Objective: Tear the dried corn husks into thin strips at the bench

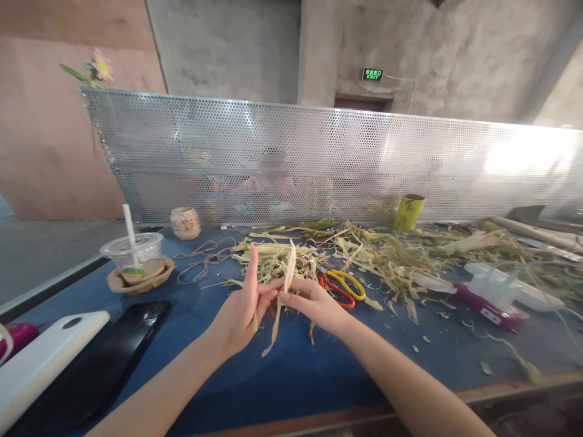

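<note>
Our right hand [315, 303] pinches a thin, pale-yellow leaf strip [288, 273], red-and-yellow-handled scissors [342, 289] at its three o'clock — left hand [239, 309], grip unclear.

Left forearm [177, 375] and right forearm [401, 370] bare, angled inward from the bottom corners. Hands brought together at mid-view. Left hand [241, 311]: one digit held upright, other fingers bent toward the right; its grip can't be made out. Right hand [312, 302]: turned inward, back partly shown, thumb and fingers drawn into a pinch. Fingertips brought close, exact contact hidden.
</note>
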{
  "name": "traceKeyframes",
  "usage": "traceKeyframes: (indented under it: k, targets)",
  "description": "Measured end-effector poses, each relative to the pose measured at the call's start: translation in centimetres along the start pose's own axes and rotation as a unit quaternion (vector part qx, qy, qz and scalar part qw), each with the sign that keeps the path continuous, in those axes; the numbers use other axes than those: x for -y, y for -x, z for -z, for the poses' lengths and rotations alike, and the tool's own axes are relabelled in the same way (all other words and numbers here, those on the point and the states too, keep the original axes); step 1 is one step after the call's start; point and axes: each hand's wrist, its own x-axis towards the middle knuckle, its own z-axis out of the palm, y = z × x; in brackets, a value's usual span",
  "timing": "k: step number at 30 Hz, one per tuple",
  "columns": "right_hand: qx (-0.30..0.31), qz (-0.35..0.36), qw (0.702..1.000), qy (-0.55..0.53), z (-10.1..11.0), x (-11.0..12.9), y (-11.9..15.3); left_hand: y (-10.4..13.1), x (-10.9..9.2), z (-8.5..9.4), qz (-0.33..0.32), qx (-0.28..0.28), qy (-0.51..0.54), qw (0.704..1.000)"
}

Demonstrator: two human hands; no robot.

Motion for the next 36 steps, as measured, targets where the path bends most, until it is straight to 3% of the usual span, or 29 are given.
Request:
traceKeyframes:
  k: [4, 11, 16, 21, 28, 36]
  targets:
    - [-0.044, -0.01, 0.998, 0.047, -0.4, -0.2, 0.0, -0.1, -0.1, 0.2, -0.005, 0.015, 0.027, 0.999]
    - [-0.057, -0.034, 0.993, 0.095, -0.7, -0.9, -0.1, -0.7, 0.9, 1.2, 0.011, -0.043, -0.036, 0.998]
    - [-0.053, -0.023, 0.996, 0.064, -0.4, -1.4, -0.2, -0.5, 0.9, 1.0, 0.063, 0.019, 0.176, 0.982]
    - [-0.088, -0.025, 0.992, 0.089, -0.5, -1.4, -0.1, -0.5, 1.1, 0.5, 0.128, 0.026, 0.219, 0.967]
    - [-0.101, -0.065, 0.993, 0.012, -1.2, -1.2, -0.1, -0.4, -0.2, 0.5, 0.176, 0.054, 0.258, 0.948]
    - [-0.09, -0.012, 0.991, -0.101, -0.6, -0.9, -0.1, -0.2, -0.7, -0.4, 0.203, 0.07, 0.321, 0.923]
